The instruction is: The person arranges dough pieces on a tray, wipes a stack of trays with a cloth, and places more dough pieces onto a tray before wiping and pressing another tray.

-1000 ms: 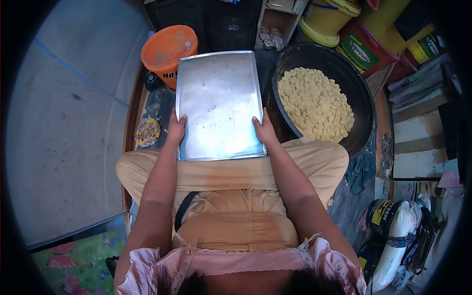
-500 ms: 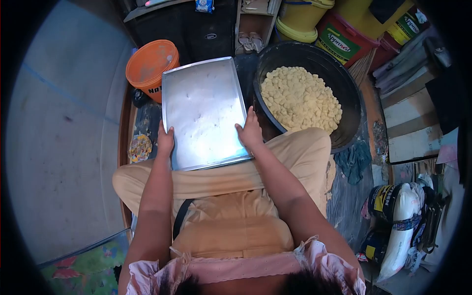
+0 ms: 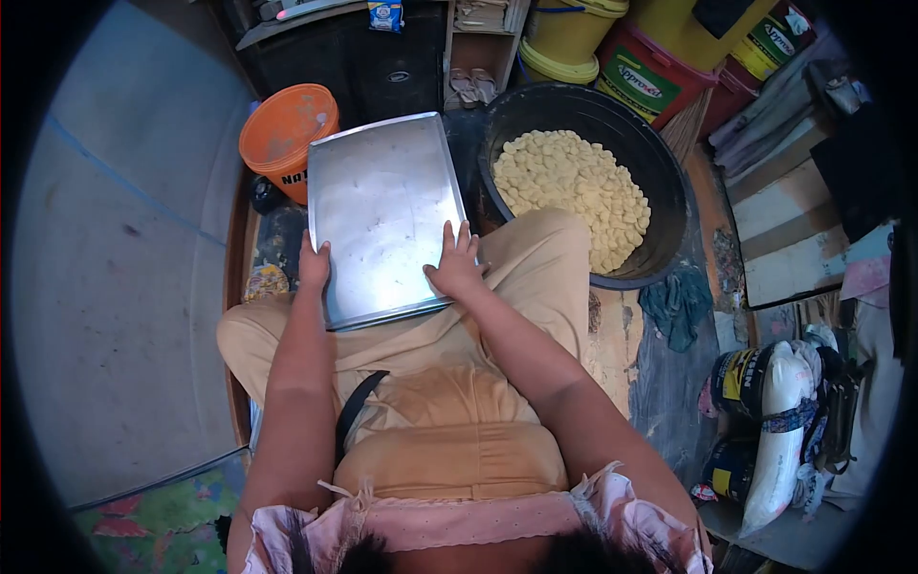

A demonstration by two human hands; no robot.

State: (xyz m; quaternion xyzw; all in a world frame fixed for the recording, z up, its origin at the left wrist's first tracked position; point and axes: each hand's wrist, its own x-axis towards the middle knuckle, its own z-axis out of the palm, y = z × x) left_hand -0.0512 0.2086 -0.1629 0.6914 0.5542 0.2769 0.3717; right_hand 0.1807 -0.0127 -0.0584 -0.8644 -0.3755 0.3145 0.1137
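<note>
A shallow metal baking tray (image 3: 387,206) with a raised rim lies across my folded legs, its near end over my lap. My left hand (image 3: 314,263) grips the tray's left side, thumb over the rim; its other fingers are partly hidden at the outer edge. On the right rim rests my right hand (image 3: 457,263), fingers spread and laid over the tray's surface. Beyond my right knee is a wide black basin (image 3: 674,215) holding a heap of small pale-yellow dough pieces (image 3: 574,187). Neither hand touches the dough.
An orange bucket (image 3: 287,129) stands just past the tray's far left corner. Yellow buckets (image 3: 564,43) and red margarine tubs (image 3: 636,81) are stacked behind the basin. A dark cloth (image 3: 677,306) lies by the basin's near side. Filled plastic bags (image 3: 784,421) sit at right.
My right hand has shifted from the tray's outer edge onto its surface, fingers now spread. My right knee has moved left, uncovering more of the basin's near rim. The view has shifted slightly.
</note>
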